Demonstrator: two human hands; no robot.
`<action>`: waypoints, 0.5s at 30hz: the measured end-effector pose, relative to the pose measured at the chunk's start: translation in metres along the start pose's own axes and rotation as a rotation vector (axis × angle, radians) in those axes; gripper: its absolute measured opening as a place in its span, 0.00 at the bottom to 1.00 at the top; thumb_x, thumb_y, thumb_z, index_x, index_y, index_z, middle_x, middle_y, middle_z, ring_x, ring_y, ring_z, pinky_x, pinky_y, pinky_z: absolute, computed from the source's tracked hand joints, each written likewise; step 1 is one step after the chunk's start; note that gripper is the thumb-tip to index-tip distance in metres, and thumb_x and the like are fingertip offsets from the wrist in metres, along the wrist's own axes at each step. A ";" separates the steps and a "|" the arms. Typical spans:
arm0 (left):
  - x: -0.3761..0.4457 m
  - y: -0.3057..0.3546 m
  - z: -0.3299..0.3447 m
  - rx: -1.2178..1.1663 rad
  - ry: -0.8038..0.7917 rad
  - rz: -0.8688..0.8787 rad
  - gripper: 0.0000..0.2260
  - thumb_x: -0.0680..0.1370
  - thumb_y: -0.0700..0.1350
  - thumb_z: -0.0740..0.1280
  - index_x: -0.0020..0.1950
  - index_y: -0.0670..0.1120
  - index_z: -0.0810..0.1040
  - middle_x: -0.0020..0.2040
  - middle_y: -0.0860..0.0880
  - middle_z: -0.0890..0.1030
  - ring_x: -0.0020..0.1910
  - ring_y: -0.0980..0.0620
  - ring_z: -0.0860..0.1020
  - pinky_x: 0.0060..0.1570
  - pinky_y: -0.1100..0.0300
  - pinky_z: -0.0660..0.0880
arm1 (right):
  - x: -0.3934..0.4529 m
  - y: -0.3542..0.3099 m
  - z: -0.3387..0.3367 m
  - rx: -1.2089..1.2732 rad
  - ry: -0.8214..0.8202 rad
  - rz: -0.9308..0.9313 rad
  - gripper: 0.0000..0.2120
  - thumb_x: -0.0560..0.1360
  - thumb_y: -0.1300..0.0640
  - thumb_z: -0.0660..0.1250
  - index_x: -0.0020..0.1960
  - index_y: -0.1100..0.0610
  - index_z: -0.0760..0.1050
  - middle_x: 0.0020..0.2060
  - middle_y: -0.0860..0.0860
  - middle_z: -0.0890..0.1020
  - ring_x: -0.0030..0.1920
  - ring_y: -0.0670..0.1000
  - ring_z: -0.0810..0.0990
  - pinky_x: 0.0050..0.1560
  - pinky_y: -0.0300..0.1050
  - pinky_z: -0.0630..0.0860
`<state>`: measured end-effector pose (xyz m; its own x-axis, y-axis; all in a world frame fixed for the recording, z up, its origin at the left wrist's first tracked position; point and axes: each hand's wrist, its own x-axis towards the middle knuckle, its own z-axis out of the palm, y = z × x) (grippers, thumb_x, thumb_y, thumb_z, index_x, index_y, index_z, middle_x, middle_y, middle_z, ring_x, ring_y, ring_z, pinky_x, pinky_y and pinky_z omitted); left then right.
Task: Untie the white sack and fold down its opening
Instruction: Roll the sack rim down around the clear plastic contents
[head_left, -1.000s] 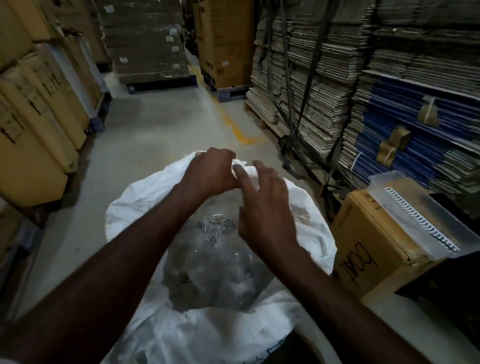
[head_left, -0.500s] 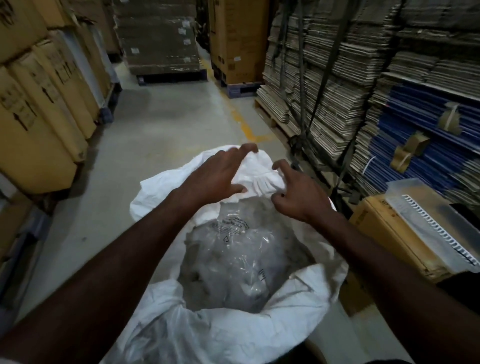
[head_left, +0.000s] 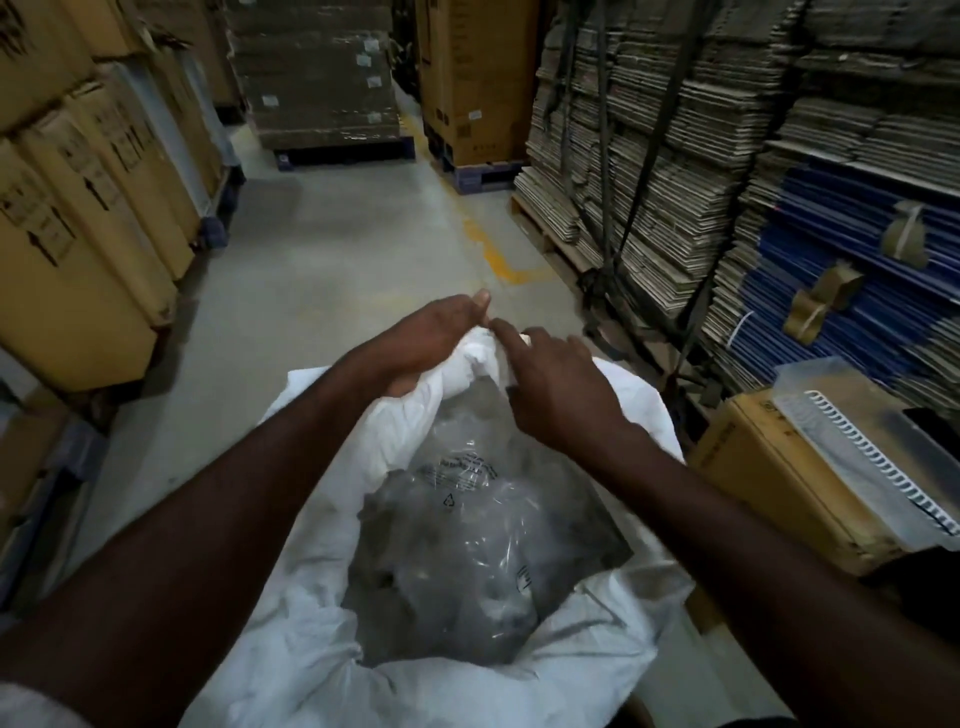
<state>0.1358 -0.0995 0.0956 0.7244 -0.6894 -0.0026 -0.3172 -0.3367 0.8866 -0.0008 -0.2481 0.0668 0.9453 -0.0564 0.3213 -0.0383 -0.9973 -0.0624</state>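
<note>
A white sack (head_left: 291, 654) stands open on the floor below me, its rim rolled outward at the near side. Inside lies a clear plastic bag (head_left: 467, 561) with dark contents and printed marks. My left hand (head_left: 431, 338) grips a bunched roll of the sack's far rim, thumb up. My right hand (head_left: 556, 384) holds the same roll of white fabric from the right, fingers curled over it. Both forearms reach across the sack's mouth.
Tall yellow-brown cartons (head_left: 78, 218) line the left. Stacks of flattened cardboard (head_left: 649, 171) strapped on pallets line the right. A brown box (head_left: 779, 488) with a clear plastic cover sits close at the right. The grey floor aisle (head_left: 337, 260) runs ahead to wrapped pallets.
My hands were apart over the far rim half a second ago. Now they have come together and closed on the bunched rim, which sits rolled up between them.
</note>
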 end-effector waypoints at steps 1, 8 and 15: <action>0.001 -0.001 -0.002 0.029 0.030 -0.025 0.25 0.87 0.63 0.58 0.57 0.42 0.82 0.52 0.48 0.83 0.48 0.54 0.79 0.53 0.56 0.76 | 0.003 0.001 0.004 0.039 0.015 0.013 0.35 0.73 0.56 0.68 0.79 0.51 0.63 0.52 0.58 0.81 0.49 0.65 0.82 0.52 0.57 0.75; -0.042 -0.023 0.032 0.976 0.453 0.413 0.24 0.81 0.57 0.71 0.76 0.56 0.73 0.66 0.47 0.78 0.65 0.43 0.77 0.63 0.47 0.74 | 0.022 0.032 0.014 0.211 -0.123 0.152 0.15 0.75 0.50 0.54 0.58 0.52 0.72 0.49 0.61 0.84 0.51 0.68 0.83 0.47 0.57 0.75; -0.070 -0.078 0.085 1.188 0.560 -0.057 0.45 0.78 0.55 0.73 0.88 0.57 0.50 0.84 0.35 0.62 0.77 0.26 0.68 0.79 0.32 0.61 | 0.026 0.033 0.016 0.300 -0.290 0.259 0.19 0.70 0.46 0.52 0.53 0.50 0.76 0.55 0.59 0.84 0.56 0.65 0.81 0.51 0.53 0.74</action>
<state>0.0578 -0.0794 -0.0124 0.8174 -0.3947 0.4197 -0.4117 -0.9097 -0.0538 0.0275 -0.2815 0.0582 0.9700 -0.2426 -0.0147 -0.2292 -0.8926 -0.3882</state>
